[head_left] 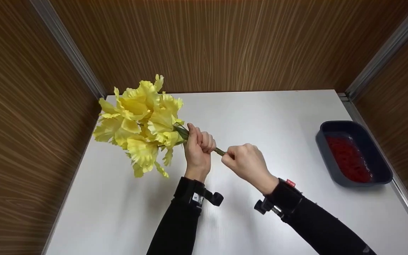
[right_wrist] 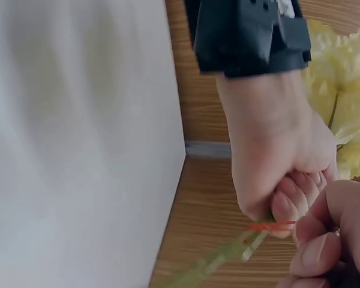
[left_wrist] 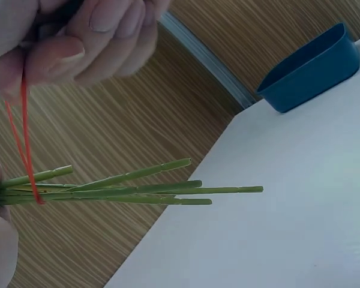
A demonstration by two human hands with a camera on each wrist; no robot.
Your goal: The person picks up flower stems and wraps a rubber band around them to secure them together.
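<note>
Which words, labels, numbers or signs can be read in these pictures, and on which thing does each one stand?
None can be read.
Red tag on the right wrist strap: has marks, too small to read.
White label on the left wrist strap: too small and blurred to read.
Yellow flowers, green stems, red rubber band, dark blue tray and white table: no text.

Bright even overhead light; soft shadows on table; wrist views blurred close-up.

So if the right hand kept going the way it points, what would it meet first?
Likely the left hand: the right hand, pinching a red band at the stems, points up-left along them. Depth looks matched.
</note>
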